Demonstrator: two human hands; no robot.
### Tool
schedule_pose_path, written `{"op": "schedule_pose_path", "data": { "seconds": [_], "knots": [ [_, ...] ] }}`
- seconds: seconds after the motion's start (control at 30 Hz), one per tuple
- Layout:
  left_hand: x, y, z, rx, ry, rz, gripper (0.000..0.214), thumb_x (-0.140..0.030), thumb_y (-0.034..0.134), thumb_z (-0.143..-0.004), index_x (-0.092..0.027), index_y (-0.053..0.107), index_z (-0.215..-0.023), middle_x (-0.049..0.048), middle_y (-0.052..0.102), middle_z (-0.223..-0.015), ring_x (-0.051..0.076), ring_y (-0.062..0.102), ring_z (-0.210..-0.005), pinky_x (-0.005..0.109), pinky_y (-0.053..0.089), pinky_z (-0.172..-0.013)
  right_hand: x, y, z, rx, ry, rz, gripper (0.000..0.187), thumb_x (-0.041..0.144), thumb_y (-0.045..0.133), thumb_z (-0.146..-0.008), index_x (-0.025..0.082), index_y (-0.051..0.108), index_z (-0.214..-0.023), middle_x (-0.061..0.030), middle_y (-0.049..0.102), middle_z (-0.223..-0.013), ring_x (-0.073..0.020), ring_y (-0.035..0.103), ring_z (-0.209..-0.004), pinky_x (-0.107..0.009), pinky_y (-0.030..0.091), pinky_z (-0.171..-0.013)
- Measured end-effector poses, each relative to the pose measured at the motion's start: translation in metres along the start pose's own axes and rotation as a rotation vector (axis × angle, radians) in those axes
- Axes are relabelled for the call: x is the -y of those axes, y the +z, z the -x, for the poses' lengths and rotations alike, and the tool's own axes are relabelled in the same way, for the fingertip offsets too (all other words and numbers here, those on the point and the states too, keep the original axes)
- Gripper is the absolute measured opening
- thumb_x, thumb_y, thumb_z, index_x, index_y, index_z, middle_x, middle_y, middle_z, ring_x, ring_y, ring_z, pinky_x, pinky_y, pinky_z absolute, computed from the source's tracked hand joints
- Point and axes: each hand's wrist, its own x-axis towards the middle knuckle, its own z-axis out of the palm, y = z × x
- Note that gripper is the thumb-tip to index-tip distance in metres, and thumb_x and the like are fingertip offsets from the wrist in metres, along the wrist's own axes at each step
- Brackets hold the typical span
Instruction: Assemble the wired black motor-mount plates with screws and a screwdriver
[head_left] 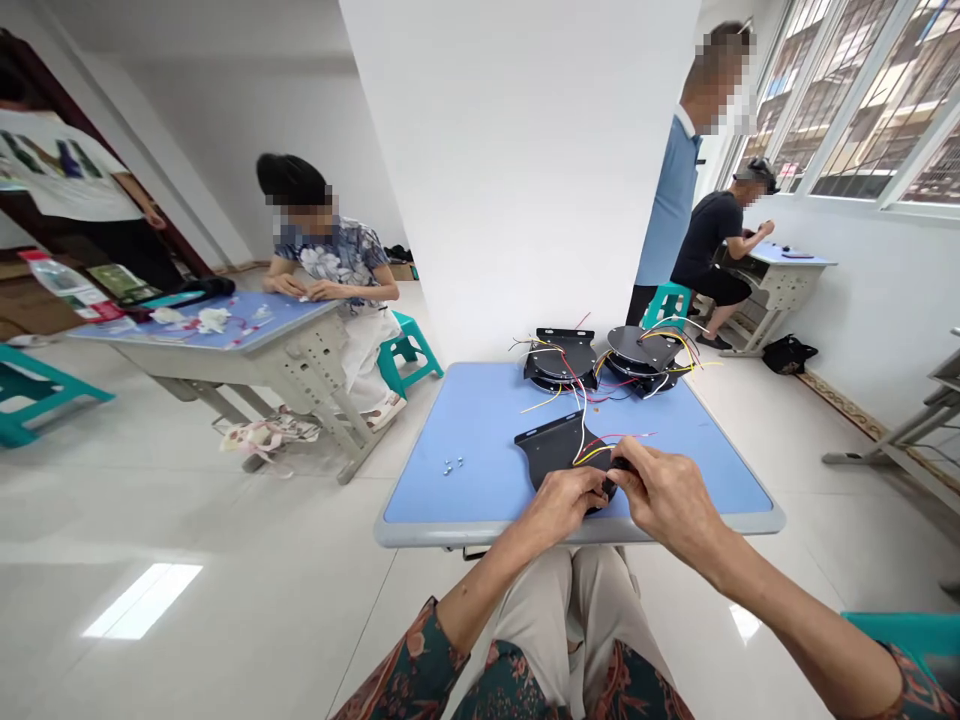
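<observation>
Plate [551,452] points flat-edge away, left hand [564,505] and right hand [666,495] gripping it.

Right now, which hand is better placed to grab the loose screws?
Left, likely: left hand sits nearer the screws, left of the black plate; right hand is beyond, at the wires.

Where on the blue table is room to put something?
Bare blue lies on the left half of the table, around the small screws, and in a strip between the right hand and the right edge. The far edge is crowded: two stacks of black parts trail wires to the black plate that the left hand grips.
</observation>
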Motion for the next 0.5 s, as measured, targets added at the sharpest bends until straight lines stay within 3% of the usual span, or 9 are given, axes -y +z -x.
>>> {"op": "schedule_pose_path", "data": {
  "seconds": [0.13,0.23,0.4,0.43,0.5],
  "knots": [
    [0.0,0.0,0.0,-0.002,-0.028,-0.024,0.016,-0.006,0.057,-0.087,-0.017,0.065,-0.079,0.0017,0.075,-0.088,0.016,0.07,-0.083,0.023,0.05,-0.079,0.004,0.008,0.001,-0.077,0.022,-0.117,0.015,0.028,0.047,-0.097,0.021,0.057,-0.088,0.0002,0.061,-0.062,-0.0142,0.054,-0.053,-0.026,0.033,-0.054],
    [0.001,-0.001,-0.001,0.0,0.034,0.019,0.016,-0.008,0.057,-0.089,-0.018,0.068,-0.082,0.0026,0.077,-0.096,0.017,0.072,-0.093,0.023,0.052,-0.086,-0.003,-0.005,-0.002,-0.17,0.086,-0.316,0.018,0.033,0.052,-0.096,0.021,0.061,-0.088,0.0032,0.056,-0.057,-0.0119,0.049,-0.049,-0.025,0.036,-0.053],
    [0.0,0.0,0.004,-0.045,0.213,-0.049,0.015,-0.016,0.061,-0.095,-0.018,0.069,-0.107,0.0054,0.077,-0.115,0.017,0.072,-0.107,0.027,0.055,-0.097,-0.057,-0.018,-0.022,-0.568,0.56,-0.833,0.029,0.047,0.059,-0.092,0.022,0.054,-0.078,0.0082,0.043,-0.049,-0.0079,0.037,-0.039,-0.022,0.029,-0.041],
    [-0.001,0.002,0.006,-0.059,0.246,-0.113,0.016,-0.018,0.061,-0.096,-0.018,0.069,-0.109,0.0058,0.076,-0.115,0.018,0.072,-0.107,0.029,0.056,-0.097,-0.072,-0.013,-0.029,-0.611,0.629,-0.938,0.031,0.047,0.064,-0.087,0.022,0.051,-0.074,0.0093,0.04,-0.047,-0.0073,0.036,-0.038,-0.022,0.026,-0.038],
    [-0.005,0.008,0.009,-0.096,0.296,-0.273,0.017,-0.02,0.062,-0.096,-0.018,0.067,-0.112,0.0075,0.076,-0.116,0.021,0.071,-0.108,0.032,0.058,-0.096,-0.101,0.004,-0.041,-0.554,0.779,-1.114,0.036,0.047,0.072,-0.076,0.022,0.047,-0.069,0.0092,0.041,-0.047,-0.0068,0.037,-0.037,-0.021,0.025,-0.036]
  ]
}}
